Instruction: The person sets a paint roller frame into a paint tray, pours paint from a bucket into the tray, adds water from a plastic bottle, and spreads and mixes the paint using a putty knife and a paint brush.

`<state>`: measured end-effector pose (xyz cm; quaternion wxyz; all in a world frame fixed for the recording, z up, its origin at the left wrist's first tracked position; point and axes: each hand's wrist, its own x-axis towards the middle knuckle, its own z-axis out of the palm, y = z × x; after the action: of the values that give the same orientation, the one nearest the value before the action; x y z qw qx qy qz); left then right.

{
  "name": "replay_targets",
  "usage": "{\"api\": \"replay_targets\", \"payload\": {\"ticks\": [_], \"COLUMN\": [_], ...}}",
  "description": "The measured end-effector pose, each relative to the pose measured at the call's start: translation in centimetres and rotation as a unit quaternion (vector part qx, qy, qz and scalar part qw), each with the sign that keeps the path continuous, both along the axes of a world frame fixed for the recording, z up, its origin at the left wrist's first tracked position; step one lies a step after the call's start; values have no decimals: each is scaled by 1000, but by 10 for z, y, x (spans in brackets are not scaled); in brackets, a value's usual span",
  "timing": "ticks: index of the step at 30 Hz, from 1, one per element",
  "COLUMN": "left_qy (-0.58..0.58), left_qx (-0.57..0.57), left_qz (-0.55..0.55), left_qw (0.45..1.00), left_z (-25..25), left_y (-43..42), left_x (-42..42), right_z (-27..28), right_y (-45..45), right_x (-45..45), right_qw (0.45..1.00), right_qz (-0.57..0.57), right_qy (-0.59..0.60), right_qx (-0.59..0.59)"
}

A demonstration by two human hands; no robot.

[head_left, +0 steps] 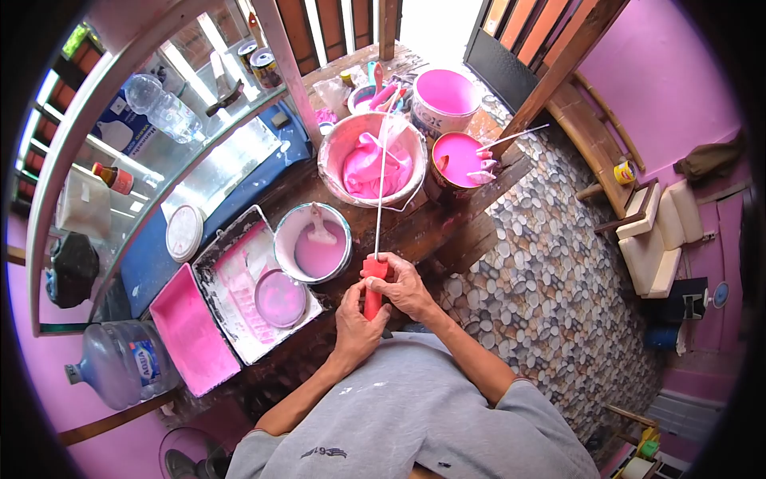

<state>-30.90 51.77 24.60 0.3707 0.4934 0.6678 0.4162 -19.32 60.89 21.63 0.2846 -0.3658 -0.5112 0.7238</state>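
Both my hands are closed round the red handle (pixel 372 299) of a paint roller. My left hand (pixel 356 327) wraps its lower part, and my right hand (pixel 405 289) grips higher up, near the rod. The thin metal rod (pixel 381 184) runs away from me over a white bucket (pixel 331 160) with a wet pink cloth (pixel 375 168) inside. At the rod's far end, among cluttered tools, the roller head is hard to make out. Left of my hands stands a small pail (pixel 339 267) of pink paint, a brush (pixel 321 231) resting in it.
Two paint trays (pixel 195 331) lie at the left, one holding a round lid (pixel 279 298). Beyond the bucket stand a large pink-coated pail (pixel 435 124) and a can of bright pink paint (pixel 459 164). A glass cabinet (pixel 120 207) borders the left; pebble-patterned flooring (pixel 558 271) spreads right.
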Motion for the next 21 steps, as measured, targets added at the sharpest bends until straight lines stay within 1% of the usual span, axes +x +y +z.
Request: {"api": "replay_targets", "payload": {"ticks": [2,3,5,6,7,9,10,11,13,14,15,17,19,21], "left_qy": [45,44,100,99,98,87,36,35,-11,-21,-22,-53,-54,-44], "left_qx": [24,22,13,-9,-10,-7,-58,-59,-68,-62,-64,-103,-115,-173], "left_qz": [5,7,-21,-45,-45,-93,-124,-123,-128,-109,-108,-75,-55,-50], "left_qw": [999,999,995,994,994,992,990,990,989,992,992,991,990,983], "left_z": [-1,0,8,11,10,4,2,3,5,3,-4,-27,-37,-45], "left_y": [0,0,3,4,5,5,6,5,2,-1,-5,-13,-24,-36], "left_x": [8,11,16,16,17,16,13,10,5,2,-2,-11,-20,-33], "right_z": [3,7,15,15,13,5,-2,0,5,-1,-7,-13,-8,0], "right_y": [-3,-5,-10,-11,-12,-13,-14,-13,-13,-13,-14,-15,-17,-19], "right_x": [2,1,-2,-2,-1,3,6,10,19,22,25,29,32,35], "right_qw": [1000,1000,982,973,972,972,968,968,959,953,953,954,953,957], "right_qz": [-16,-14,-102,-138,-138,-188,-193,-192,-194,-208,-206,-204,-202,-191], "right_qy": [-7,-8,-157,-184,-185,-118,-159,-159,-180,-221,-222,-219,-224,-220], "right_qx": [18,17,37,34,34,-76,-32,-32,-101,-27,-28,12,22,-2]}}
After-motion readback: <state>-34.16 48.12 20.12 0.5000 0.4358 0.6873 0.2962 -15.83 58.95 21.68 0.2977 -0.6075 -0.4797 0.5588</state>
